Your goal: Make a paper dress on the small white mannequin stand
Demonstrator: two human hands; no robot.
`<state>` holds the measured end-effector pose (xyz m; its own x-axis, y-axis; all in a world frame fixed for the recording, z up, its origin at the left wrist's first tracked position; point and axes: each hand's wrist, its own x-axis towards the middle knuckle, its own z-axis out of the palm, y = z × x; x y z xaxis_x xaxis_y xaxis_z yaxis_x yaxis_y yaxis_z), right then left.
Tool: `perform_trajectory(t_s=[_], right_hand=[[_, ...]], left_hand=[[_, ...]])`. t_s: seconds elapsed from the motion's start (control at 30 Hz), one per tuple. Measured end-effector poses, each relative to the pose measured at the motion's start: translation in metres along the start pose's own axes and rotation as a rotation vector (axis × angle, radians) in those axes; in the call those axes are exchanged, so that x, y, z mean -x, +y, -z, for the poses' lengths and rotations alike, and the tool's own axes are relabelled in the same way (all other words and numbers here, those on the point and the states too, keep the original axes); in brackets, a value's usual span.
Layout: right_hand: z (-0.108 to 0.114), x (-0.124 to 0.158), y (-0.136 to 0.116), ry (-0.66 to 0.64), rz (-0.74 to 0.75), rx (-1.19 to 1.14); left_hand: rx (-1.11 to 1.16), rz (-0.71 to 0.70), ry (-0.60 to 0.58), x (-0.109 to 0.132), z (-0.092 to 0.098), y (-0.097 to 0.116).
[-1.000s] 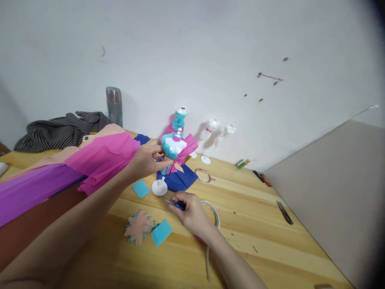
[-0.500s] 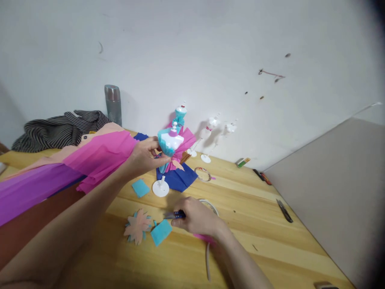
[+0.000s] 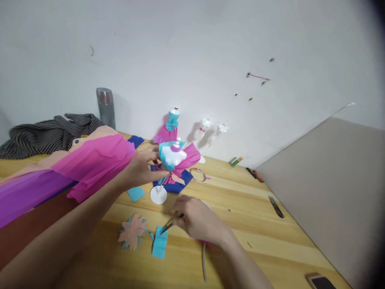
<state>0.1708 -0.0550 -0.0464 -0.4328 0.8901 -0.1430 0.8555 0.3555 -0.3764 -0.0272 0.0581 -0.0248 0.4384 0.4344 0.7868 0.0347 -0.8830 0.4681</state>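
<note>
My left hand [image 3: 144, 167] is closed around a small white dress-form mannequin [image 3: 177, 155], tilted, with teal and pink crepe paper wrapped about it. Its round white base [image 3: 158, 194] shows below the hand. In my right hand [image 3: 192, 216] are dark-handled scissors [image 3: 169, 226], tips pointing down-left onto a teal paper piece [image 3: 159, 243]. The handle is mostly hidden by the fingers. Left of that piece lies a peach-and-teal paper flower [image 3: 132, 232]. Another teal paper piece [image 3: 136, 194] rests beneath my left wrist.
A finished-looking mannequin [image 3: 172, 124] in teal and pink and two white mannequins [image 3: 205, 124] stand along the wall. Crepe paper sheets [image 3: 90, 160], striped cloth [image 3: 51, 134] and a flask [image 3: 106, 108] are on the left. A utility knife [image 3: 276, 206] and phone [image 3: 320, 281] lie right.
My right hand has lowered the scissors tips onto the teal paper piece, which has turned more upright. The mannequin in my left hand has come slightly lower. The view has shifted a little right.
</note>
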Motion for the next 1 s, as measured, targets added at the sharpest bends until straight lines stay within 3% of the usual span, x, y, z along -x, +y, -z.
perform_trajectory(t_s=[0.13, 0.23, 0.33, 0.47, 1.0], right_hand=[[0.022, 0.006, 0.012, 0.585, -0.102, -0.439], [0.043, 0.012, 0.013, 0.845, -0.008, -0.720], [0.062, 0.012, 0.001, 0.832, 0.073, -0.741], [0.075, 0.001, -0.015, 0.765, -0.003, -0.663], [0.092, -0.023, -0.027, 0.702, 0.127, -0.635]], left_hand=[[0.041, -0.030, -0.045, 0.000, -0.006, 0.011], [0.001, -0.043, -0.060, -0.001, -0.010, 0.020], [0.002, -0.042, -0.055, -0.001, -0.014, 0.026], [-0.007, 0.012, -0.082, -0.001, -0.015, 0.027], [0.035, 0.100, -0.115, 0.002, -0.011, 0.011]])
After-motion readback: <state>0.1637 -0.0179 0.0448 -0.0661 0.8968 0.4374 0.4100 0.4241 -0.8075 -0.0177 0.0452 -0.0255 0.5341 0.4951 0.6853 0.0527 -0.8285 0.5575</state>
